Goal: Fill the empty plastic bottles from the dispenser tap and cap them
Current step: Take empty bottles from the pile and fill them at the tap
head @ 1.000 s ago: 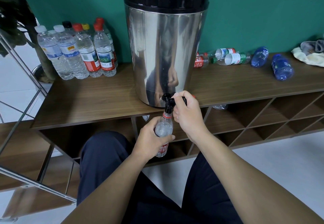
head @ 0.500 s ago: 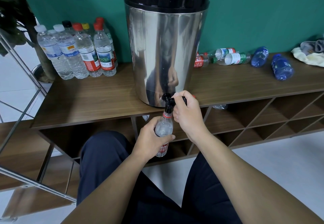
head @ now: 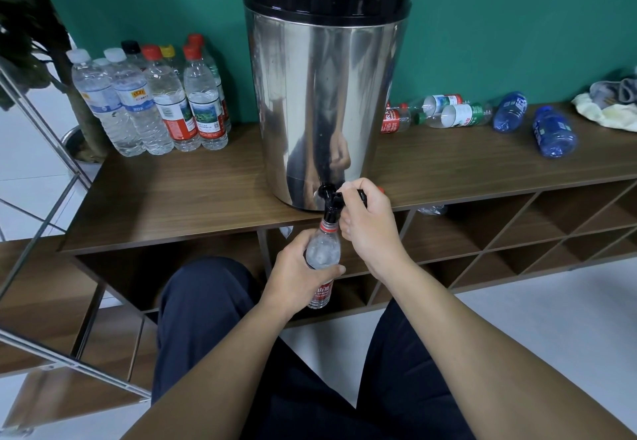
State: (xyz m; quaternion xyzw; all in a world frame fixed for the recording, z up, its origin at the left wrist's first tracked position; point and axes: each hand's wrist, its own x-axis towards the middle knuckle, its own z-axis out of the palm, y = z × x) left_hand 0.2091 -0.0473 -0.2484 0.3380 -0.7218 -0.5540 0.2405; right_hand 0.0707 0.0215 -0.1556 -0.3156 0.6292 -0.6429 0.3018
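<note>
Left hand [head: 296,276]: fingers wrapped round clear ribbed plastic bottle [head: 322,260], red label, mouth directly under black tap [head: 331,200]. Right hand [head: 370,224]: fingers curled on tap lever. Polished steel cylindrical dispenser [head: 324,105] on wood-grain desk [head: 179,198]; capped bottles [head: 151,101] behind, left.

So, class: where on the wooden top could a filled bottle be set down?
Bare wood lies between the upright capped bottles and the dispenser, and right of it along the front edge. Crowded: the back right, with lying bottles and a cloth.
</note>
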